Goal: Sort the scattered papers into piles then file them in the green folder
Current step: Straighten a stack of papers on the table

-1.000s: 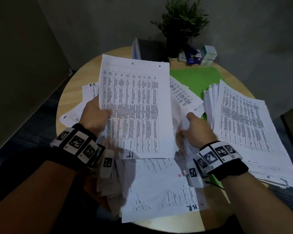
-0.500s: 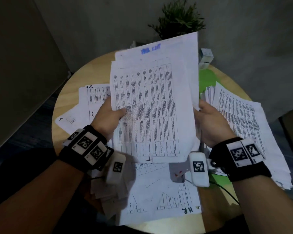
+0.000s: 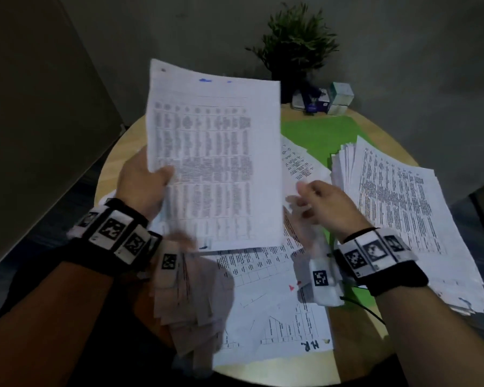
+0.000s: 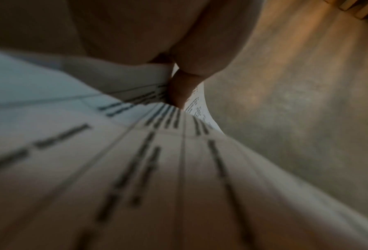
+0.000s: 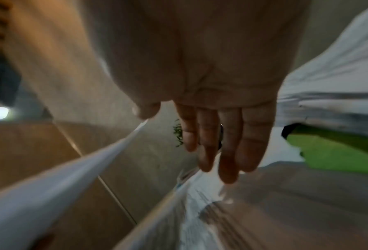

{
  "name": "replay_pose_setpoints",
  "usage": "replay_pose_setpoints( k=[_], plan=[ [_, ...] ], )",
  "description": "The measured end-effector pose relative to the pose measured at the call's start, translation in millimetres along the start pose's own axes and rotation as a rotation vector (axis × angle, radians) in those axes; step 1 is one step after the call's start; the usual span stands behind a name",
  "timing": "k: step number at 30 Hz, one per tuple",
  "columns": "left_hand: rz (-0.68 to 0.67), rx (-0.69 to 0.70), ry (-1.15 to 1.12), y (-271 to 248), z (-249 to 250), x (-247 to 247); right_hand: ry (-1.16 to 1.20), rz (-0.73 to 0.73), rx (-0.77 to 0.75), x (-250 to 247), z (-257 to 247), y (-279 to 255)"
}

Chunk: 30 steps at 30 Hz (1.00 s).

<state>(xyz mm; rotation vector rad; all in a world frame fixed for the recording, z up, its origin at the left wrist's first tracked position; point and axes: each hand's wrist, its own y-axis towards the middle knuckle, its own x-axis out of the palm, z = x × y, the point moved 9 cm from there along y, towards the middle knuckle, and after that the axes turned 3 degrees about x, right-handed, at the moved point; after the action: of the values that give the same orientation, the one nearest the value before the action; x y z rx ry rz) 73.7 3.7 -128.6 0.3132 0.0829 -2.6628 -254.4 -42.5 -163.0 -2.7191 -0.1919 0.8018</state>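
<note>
1. Nearest, loose papers (image 3: pixel 274 317) spread flat over the round bench (image 3: pixel 118 169), one marked "HR" at its near corner.
2. Left hand (image 3: pixel 140 185) raised above them, thumb clamped over the left edge of a printed table sheet (image 3: pixel 213 163) held almost upright; grip grasping that sheet, thumb (image 4: pixel 178 89) pressed to the print.
3. Right hand (image 3: pixel 324 205) beside the sheet's right edge, fingers (image 5: pixel 228 143) straight and released, holding nothing.
4. Further right, a thick stack (image 3: pixel 408 213) lying on the green folder (image 3: pixel 319 135).
5. Farthest, a potted plant (image 3: pixel 294 48).
</note>
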Motion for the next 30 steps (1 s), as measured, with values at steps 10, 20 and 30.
replay_pose_setpoints(
  k=[10,20,30],
  plan=[
    [-0.006,-0.047,-0.077,16.3,-31.3,-29.7,-0.536,0.016,0.110,31.6,21.4,7.1],
    [-0.191,-0.074,-0.187,29.9,-30.5,0.7,-0.023,0.306,-0.141,-36.7,-48.8,-35.9],
    [-0.327,-0.126,-0.215,20.8,-25.4,17.5,0.583,0.085,-0.153,13.6,-66.5,-43.5]
  ],
)
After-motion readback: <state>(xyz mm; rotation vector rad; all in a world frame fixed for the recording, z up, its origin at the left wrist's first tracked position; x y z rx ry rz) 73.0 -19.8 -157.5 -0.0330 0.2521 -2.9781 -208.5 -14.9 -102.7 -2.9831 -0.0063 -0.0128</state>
